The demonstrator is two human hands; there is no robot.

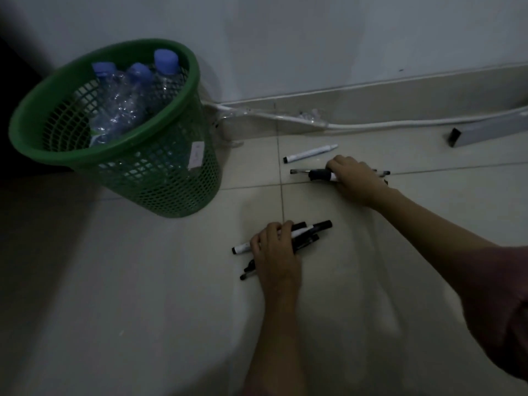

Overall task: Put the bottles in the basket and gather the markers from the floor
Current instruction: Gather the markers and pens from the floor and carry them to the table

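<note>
A green mesh basket [160,178] stands at the left with three clear bottles [123,107] with blue caps inside it. On the tiled floor my left hand [275,252] is closed over a bundle of several black and white markers [311,228]. Farther back my right hand [355,178] grips a marker with a black cap [320,175], and thin dark pens lie under that hand. One white marker [310,153] lies loose on the floor just beyond my right hand.
A white wall and skirting run along the back, with a white cable [371,125] taped along the floor at its foot. A grey bar with a black end [454,137] lies at the far right. A dark object fills the left edge behind the basket.
</note>
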